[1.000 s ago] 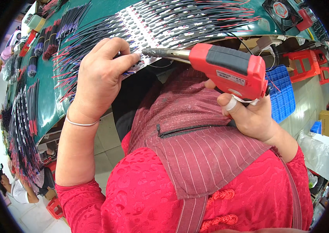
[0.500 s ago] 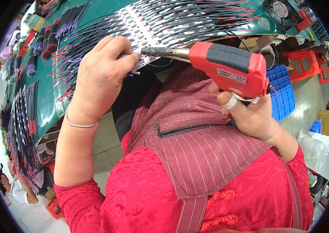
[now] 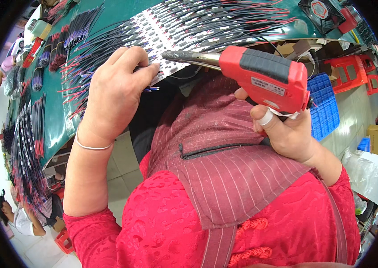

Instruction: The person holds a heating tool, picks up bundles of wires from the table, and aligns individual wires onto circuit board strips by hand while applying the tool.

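Your hands, mid-frame.
Your left hand presses fingertips down, upper left; your right hand stays clenched, centre right.

Soldering gun right of wires on table.

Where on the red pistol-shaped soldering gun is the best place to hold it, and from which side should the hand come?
Grip the red pistol-shaped soldering gun by the handle under its rear, coming from below, as the right hand does now. The grey metal tip points forward to the row of small white boards beside the left hand, so that end is best avoided.
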Tool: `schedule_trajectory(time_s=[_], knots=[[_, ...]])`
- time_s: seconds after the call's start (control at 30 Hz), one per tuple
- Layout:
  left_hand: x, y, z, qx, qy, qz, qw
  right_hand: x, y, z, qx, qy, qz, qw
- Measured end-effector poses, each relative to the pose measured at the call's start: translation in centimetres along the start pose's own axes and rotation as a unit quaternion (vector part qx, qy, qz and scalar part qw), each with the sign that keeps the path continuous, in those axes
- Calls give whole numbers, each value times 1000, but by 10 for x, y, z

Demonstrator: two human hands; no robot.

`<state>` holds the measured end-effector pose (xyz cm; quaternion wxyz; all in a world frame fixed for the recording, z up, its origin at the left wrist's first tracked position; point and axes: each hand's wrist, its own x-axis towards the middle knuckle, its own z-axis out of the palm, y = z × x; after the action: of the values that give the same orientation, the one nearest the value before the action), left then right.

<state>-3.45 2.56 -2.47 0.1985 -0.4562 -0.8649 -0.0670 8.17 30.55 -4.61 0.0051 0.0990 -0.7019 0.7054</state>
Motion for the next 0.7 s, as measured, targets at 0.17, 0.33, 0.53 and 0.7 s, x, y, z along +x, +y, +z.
schedule_trajectory(time_s=[0.17, 0.33, 0.53, 0.7], knots=[[3, 0, -5, 8, -12, 0, 1000, 0, 2, -1, 14, -6, 2, 1000], [5, -3, -6, -16, -26, -9, 999, 2, 3, 0, 5, -1, 2, 1000], [5, -4, -7, -36, -46, -30, 998, 4, 1, 2, -27, -1, -2, 1000], [5, -2, -7, -44, -48, -37, 997, 5, 2, 4, -16, 4, -12, 1000]])
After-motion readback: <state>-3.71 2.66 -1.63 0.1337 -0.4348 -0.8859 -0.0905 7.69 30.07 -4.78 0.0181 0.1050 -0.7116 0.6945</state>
